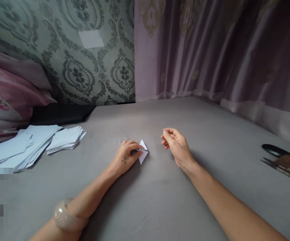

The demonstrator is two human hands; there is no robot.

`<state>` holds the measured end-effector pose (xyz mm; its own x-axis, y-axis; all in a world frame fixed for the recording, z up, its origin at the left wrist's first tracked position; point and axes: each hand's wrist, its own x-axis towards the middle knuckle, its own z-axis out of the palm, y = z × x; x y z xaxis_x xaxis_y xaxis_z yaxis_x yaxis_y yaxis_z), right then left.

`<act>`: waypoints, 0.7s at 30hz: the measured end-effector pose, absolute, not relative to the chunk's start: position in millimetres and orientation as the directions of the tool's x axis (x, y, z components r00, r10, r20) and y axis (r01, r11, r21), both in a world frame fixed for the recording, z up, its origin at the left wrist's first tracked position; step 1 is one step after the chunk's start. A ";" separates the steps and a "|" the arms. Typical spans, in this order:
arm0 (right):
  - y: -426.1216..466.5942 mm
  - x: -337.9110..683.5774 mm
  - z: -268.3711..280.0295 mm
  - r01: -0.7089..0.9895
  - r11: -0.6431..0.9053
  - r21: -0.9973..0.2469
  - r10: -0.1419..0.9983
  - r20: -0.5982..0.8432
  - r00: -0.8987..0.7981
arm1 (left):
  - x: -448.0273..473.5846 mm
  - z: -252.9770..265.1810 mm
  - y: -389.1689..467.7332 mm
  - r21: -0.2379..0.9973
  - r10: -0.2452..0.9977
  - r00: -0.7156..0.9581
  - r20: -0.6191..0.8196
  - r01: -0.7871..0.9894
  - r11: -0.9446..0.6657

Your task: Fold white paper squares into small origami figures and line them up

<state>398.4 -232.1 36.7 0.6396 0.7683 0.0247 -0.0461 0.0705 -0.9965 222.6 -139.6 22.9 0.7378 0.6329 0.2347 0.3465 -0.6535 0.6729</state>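
Near the middle of the grey surface, my left hand [128,155] pinches a small folded white paper [142,157] between thumb and fingers. The paper has pointed ends above and below and a raised fold along its centre; part of it is hidden under the fingers. To the right and apart from the paper, my right hand [175,144] is held above the surface. Its thumb and index fingertip are pressed together, with the other fingers curled. Whether anything tiny is between those fingertips cannot be made out. A pale bangle [68,216] is on my left forearm.
At the left lie a stack of white paper sheets [19,147] and a smaller stack of cut paper [66,138]. Scissors [280,169] and a black oval object [273,150] lie at the right edge. Behind are a pink curtain [155,67] and patterned wall.
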 end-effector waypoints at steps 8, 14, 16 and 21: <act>-234.0 400.8 36.1 -0.176 -0.021 -0.984 0.782 -0.126 0.610 | 221.3 14.3 -130.8 0.673 0.605 0.782 0.152 0.367 -0.642; -233.5 399.6 33.4 -0.170 -0.055 -0.984 0.779 -0.149 0.609 | 223.6 17.8 -131.9 0.729 0.577 0.799 0.169 0.293 -0.619; -233.7 399.3 32.8 -0.164 -0.061 -0.985 0.783 -0.149 0.604 | 223.7 18.1 -132.3 0.745 0.576 0.799 0.176 0.274 -0.608; -234.2 398.7 32.2 -0.157 -0.078 -0.984 0.779 -0.158 0.607 | 221.1 16.2 -130.1 0.775 0.641 0.744 0.188 0.289 -0.562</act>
<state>398.7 -234.2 32.2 0.6073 0.7785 -0.1585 -0.1574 -0.0776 -0.9845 221.1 -130.1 16.2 0.7440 0.6413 0.1877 0.2888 -0.5620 0.7751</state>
